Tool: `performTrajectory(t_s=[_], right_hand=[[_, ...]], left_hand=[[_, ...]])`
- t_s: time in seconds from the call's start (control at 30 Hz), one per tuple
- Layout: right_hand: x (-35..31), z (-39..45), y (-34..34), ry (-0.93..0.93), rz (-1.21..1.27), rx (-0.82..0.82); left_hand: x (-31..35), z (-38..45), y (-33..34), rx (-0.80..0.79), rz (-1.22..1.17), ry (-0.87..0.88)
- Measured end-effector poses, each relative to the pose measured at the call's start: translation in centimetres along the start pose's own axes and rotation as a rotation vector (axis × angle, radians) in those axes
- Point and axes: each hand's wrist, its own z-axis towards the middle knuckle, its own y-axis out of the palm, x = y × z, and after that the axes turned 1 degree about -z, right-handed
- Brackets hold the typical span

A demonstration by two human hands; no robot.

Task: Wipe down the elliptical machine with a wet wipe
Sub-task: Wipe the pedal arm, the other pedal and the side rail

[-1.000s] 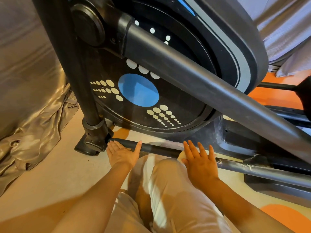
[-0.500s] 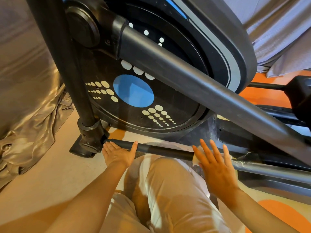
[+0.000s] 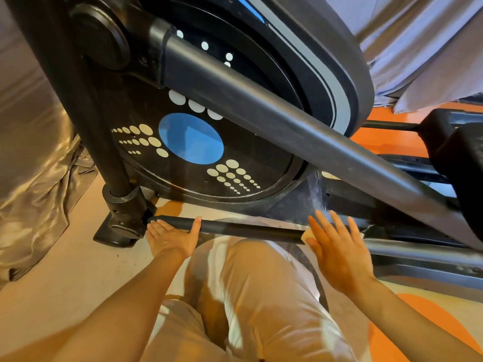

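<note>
Your left hand rests on the low black rail of the elliptical machine at its left end, by the base joint, fingers laid straight over the rail, thumb out along it. Your right hand is spread flat, fingers straight and fanned, pressing a pale wet wipe onto the same rail further right; only a corner of the wipe shows at the palm's left edge. Your knee in light trousers sits near, between both hands. Shiny fabric lies crumpled far left on the floor.
</note>
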Motion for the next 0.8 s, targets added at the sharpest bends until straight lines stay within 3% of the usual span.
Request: performTrajectory(t_s=[0.33, 0.5, 0.8], right_hand=[[-0.7, 0.4, -1.2, 0.174, 0.068, -0.080], [-1.7, 1.0, -2.0, 0.121, -0.021, -0.198], [1.1, -2.6, -1.6, 0.140, 0.087, -0.033]], left_hand=[[0.2, -0.4, -0.1, -0.003, -0.012, -0.008], [0.4, -0.5, 0.3, 0.012, -0.011, -0.006], [0.8, -0.9, 0.8, 0.058, -0.038, -0.013]])
